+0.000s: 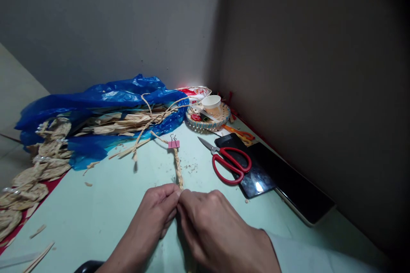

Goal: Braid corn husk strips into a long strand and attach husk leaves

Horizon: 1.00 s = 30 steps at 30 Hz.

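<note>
Braiding appears in hand. Left hand [156,211] and right hand [216,217] pinch the straw braid [178,166] above the tabletop [109,209], below 1 pink binder clip [174,144]. Next move seemingly calls for even tension.

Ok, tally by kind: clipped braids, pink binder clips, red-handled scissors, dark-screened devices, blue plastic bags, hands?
Clipped braid: 1
Pink binder clip: 1
Red-handled scissors: 1
Dark-screened devices: 2
Blue plastic bag: 1
Left hand and right hand: 2
Total: 8
</note>
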Each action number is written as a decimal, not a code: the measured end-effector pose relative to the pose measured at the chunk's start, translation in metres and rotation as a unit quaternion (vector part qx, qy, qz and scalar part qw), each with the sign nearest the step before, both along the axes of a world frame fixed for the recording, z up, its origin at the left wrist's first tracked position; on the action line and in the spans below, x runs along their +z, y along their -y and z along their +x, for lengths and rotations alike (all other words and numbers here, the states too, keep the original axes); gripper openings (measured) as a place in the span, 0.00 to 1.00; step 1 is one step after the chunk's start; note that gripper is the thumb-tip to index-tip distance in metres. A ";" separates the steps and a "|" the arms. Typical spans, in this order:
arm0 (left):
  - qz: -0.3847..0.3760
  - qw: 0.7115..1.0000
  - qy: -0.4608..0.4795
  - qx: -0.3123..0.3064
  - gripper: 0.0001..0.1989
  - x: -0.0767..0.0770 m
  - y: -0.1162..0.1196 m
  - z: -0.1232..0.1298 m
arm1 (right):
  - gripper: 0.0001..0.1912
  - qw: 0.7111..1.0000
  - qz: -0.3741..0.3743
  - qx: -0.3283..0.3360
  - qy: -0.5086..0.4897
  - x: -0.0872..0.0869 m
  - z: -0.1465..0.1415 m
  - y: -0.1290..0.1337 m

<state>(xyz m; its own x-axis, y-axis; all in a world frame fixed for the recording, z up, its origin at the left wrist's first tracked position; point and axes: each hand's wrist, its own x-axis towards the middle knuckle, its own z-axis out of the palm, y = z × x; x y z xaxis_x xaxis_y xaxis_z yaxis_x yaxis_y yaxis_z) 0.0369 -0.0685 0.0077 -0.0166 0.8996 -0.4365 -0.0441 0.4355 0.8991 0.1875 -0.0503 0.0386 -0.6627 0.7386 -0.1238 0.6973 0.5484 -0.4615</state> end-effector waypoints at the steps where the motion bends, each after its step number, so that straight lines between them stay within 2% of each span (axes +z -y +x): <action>1: -0.018 0.999 0.027 0.007 0.19 -0.001 0.001 -0.001 | 0.11 0.998 0.033 0.042 0.032 0.000 -0.002 0.001; 3: -0.025 0.998 0.057 0.012 0.20 0.000 0.003 -0.003 | 0.19 0.980 0.117 0.145 0.070 -0.002 -0.004 0.002; 5: -0.001 0.999 0.052 0.011 0.19 0.002 0.005 -0.003 | 0.20 0.963 0.159 0.212 0.060 -0.004 -0.005 -0.001; 6: 0.007 0.999 0.044 0.009 0.18 0.003 0.005 -0.002 | 0.17 0.966 0.152 0.206 0.038 -0.003 -0.003 -0.003; 8: 0.010 0.999 0.036 0.019 0.17 0.006 0.006 -0.002 | 0.13 0.984 0.114 0.135 -0.036 -0.001 0.001 -0.010; 10: 0.003 0.998 0.056 0.030 0.16 0.008 0.006 -0.001 | 0.17 0.989 0.087 0.029 -0.115 0.003 0.005 -0.018; 12: 0.000 0.996 0.084 0.030 0.15 0.010 0.006 -0.001 | 0.17 0.985 0.040 -0.027 -0.163 0.005 0.008 -0.026; 13: -0.003 0.995 0.092 0.028 0.15 0.010 0.007 0.000 | 0.16 0.983 -0.005 -0.024 -0.180 0.004 0.009 -0.030; 16: -0.008 0.997 0.072 0.016 0.15 0.007 0.009 0.000 | 0.14 0.964 -0.149 0.044 -0.215 0.000 0.006 -0.036; 18: -0.003 0.999 0.034 0.009 0.16 0.003 0.010 -0.001 | 0.14 0.952 -0.194 0.071 -0.227 -0.004 0.004 -0.037; 22: 0.009 0.999 -0.032 -0.003 0.17 -0.007 0.011 -0.004 | 0.13 0.936 -0.235 0.081 -0.251 -0.008 0.002 -0.042; 25: 0.019 0.998 -0.057 -0.017 0.17 -0.011 0.011 -0.006 | 0.15 0.925 -0.250 0.065 -0.279 -0.012 0.001 -0.045; 30: 0.060 0.989 -0.132 -0.021 0.20 -0.003 0.016 -0.003 | 0.17 0.930 -0.223 -0.001 -0.293 -0.020 -0.004 -0.040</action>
